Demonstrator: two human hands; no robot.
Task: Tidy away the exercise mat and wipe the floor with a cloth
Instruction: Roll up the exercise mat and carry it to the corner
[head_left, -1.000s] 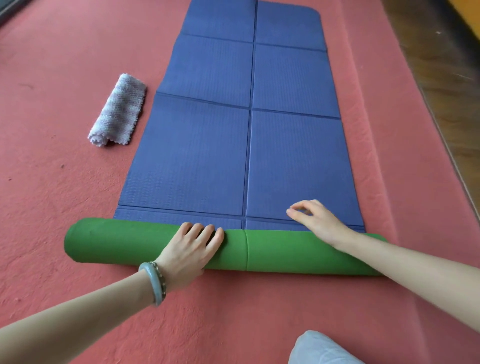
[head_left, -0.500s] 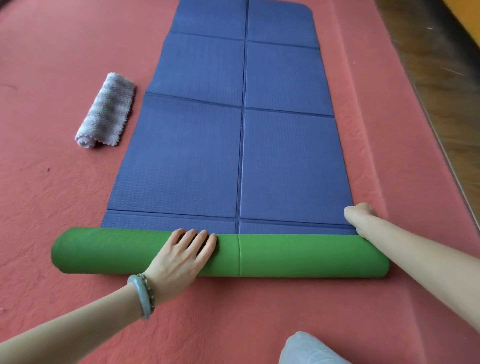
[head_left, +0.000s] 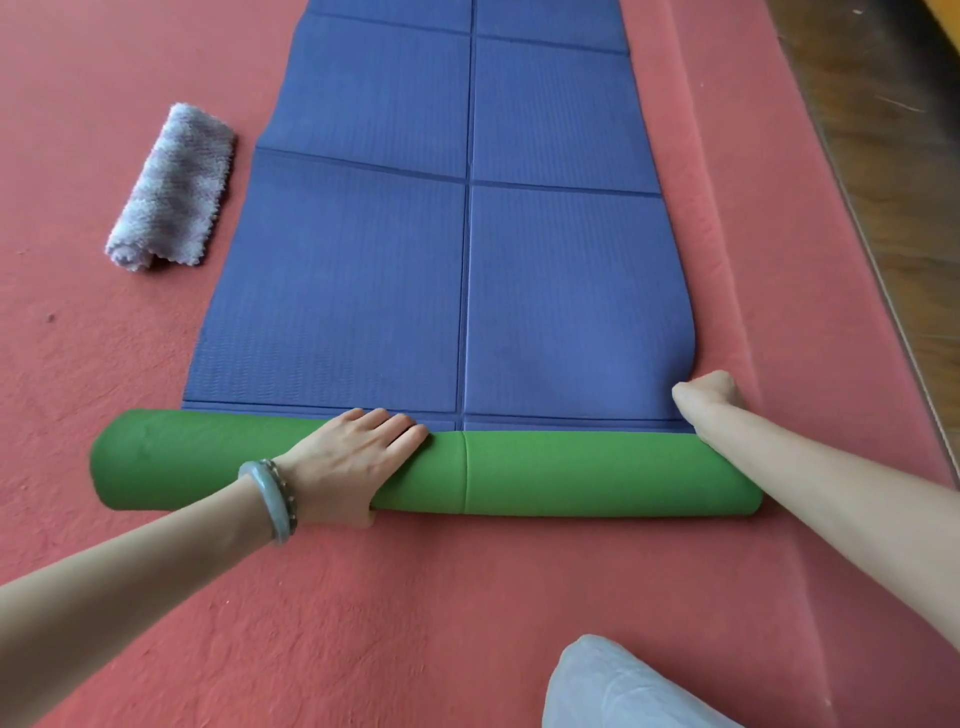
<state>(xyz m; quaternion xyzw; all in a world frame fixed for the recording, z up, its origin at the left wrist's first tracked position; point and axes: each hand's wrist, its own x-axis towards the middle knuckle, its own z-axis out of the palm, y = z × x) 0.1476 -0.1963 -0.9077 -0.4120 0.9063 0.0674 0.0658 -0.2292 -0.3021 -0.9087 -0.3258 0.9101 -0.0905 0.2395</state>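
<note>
Nearest, a knee (head_left: 623, 686) in pale grey fabric rests on the red carpet (head_left: 415, 597). Just beyond it lies the mat (head_left: 571, 480), its near end wound into a thick green roll lying crosswise on the carpet, while the blue side stretches flat toward the far end. The left hand (head_left: 353, 460), with a bracelet (head_left: 270, 501) on its wrist, lies palm down on top of the roll, left of the middle seam. Its grip is flat, the fingers straight and pressed together, reaching over the roll's far side. The right hand (head_left: 709, 395) sits at the right end, where the roll meets the flat part. Its fingers are curled under and hidden, so I cannot tell whether its grip pinches the mat's edge or is only a fist against it.

The step in hand looks like rolling up, with most of the length yet to go. To do it well, both palms should press evenly and push away together, so the roll winds tight with square ends. The right edge of the flat part bows outward just beyond the right hand. That side probably wants nudging into line before the next turn, or the roll may cone. Farther off on the left, the cloth (head_left: 171, 192) lies rolled on the carpet, near the mat's left edge but apart from it, ready for the wiping. Far right runs a strip of wooden floor (head_left: 883, 156)
</note>
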